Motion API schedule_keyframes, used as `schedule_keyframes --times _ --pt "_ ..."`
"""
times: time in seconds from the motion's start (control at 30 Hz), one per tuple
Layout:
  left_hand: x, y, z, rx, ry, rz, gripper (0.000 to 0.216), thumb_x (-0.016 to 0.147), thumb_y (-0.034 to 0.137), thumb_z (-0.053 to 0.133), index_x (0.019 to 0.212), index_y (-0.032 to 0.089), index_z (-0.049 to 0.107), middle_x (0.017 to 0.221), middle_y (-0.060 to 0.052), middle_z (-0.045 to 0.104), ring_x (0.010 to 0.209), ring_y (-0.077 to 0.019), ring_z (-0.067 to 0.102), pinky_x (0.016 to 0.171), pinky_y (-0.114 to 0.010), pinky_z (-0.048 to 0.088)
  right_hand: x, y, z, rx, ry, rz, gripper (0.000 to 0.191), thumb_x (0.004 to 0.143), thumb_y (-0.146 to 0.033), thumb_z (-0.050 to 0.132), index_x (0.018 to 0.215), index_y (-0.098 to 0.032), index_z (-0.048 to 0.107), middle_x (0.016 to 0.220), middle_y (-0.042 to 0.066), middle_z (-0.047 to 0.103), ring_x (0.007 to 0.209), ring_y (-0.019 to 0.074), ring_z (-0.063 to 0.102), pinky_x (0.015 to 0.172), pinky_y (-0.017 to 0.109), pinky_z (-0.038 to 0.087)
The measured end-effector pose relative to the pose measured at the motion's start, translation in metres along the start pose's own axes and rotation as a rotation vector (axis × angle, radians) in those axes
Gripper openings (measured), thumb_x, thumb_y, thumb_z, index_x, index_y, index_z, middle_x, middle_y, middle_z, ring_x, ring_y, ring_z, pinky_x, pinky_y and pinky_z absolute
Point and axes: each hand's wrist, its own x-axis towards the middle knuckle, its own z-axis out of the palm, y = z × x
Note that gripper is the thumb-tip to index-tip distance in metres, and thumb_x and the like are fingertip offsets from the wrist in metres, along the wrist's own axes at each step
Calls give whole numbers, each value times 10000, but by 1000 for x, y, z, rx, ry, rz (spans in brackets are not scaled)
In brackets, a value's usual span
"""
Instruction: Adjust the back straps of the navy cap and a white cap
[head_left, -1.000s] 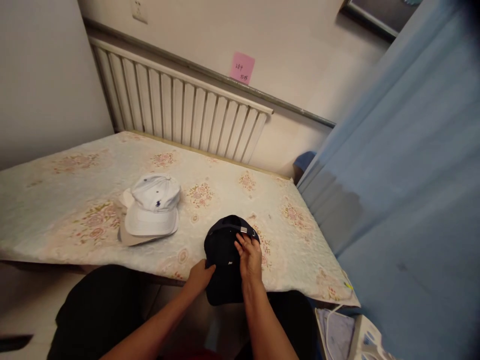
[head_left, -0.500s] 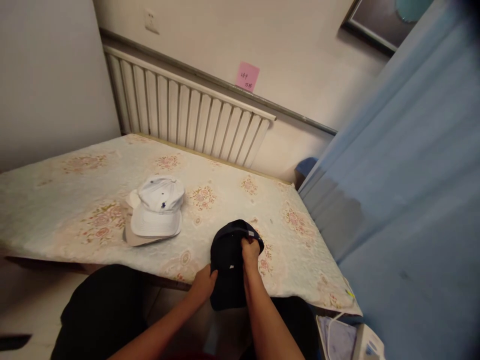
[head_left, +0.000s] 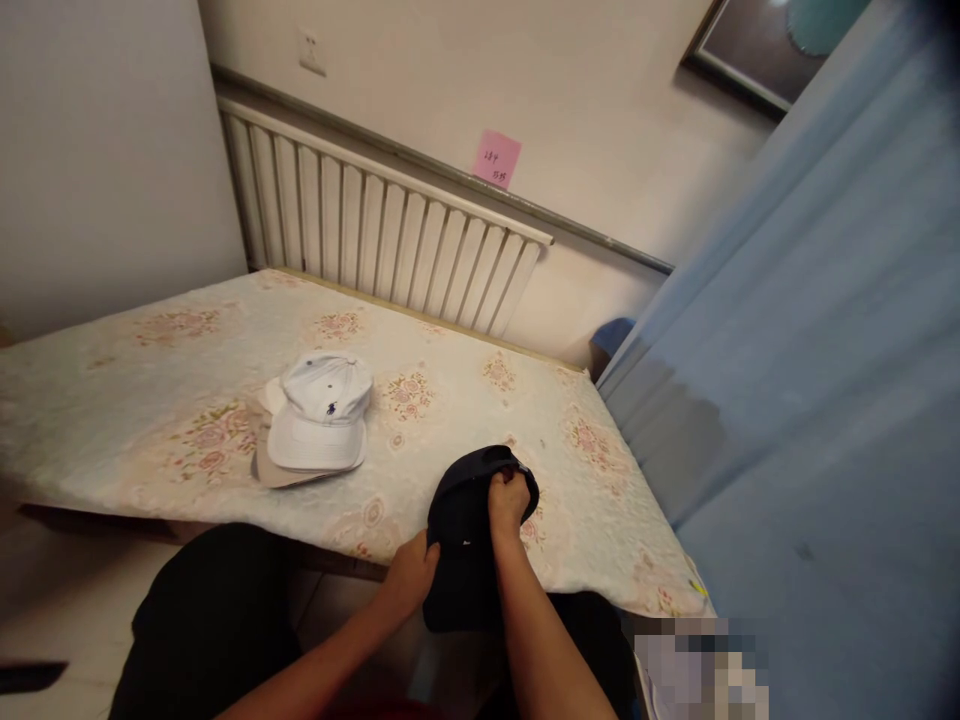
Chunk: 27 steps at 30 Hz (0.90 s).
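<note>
A black baseball cap (head_left: pixel 461 530) hangs between my hands over the bed's near edge, its inside turned partly up toward me. My left hand (head_left: pixel 413 572) pinches the cap's left side near the brim. At the upper right, my right hand (head_left: pixel 508 500) is closed on the back rim, close to the strap opening, with some fingers hidden inside the cap. To the left, a white baseball cap (head_left: pixel 321 405) with a small dark logo lies stacked on a beige cap (head_left: pixel 279 478), which shows only along its left and lower edges.
A bed (head_left: pixel 442 365) with a floral cover spreads in front of me. Behind it are a white radiator (head_left: pixel 390 215) and a pink note (head_left: pixel 496 158) on the wall. A blue curtain (head_left: pixel 810 400) hangs at the right. A blurred patch covers things at lower right.
The black cap has tilted and shifted slightly right and down, with both hands keeping hold of it. Its inside shows less than before. The stacked caps stay where they were.
</note>
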Motion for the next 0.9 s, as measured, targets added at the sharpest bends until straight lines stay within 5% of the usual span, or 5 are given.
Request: schedule_keyframes --times 0.23,0.63,0.9 --pt "-10 3 -1 41 -45 24 309 867 197 351 1026 129 607 1043 -127 680 1005 -222 615 888 -331 429 -1 -1 -5 -11 -108 -103 219 706 -140 535 837 -140 710 806 128 716 857 262 650 869 347 420" --pt "-15 7 -10 24 -110 86 366 843 232 342 1076 104 594 1096 -162 665 1038 -260 594 908 -359 407 -26 -13 9 -82 -377 -412 253 747 -84 469 876 -162 673 914 95 673 911 208 605 882 308 425" --pt "-13 6 -12 -17 -113 112 363 838 278 337 1021 97 593 1031 -176 667 991 -268 598 888 -369 412 -50 -20 7 -63 -607 -537 230 712 -51 445 696 -186 630 693 -2 601 666 132 536 656 216 410"
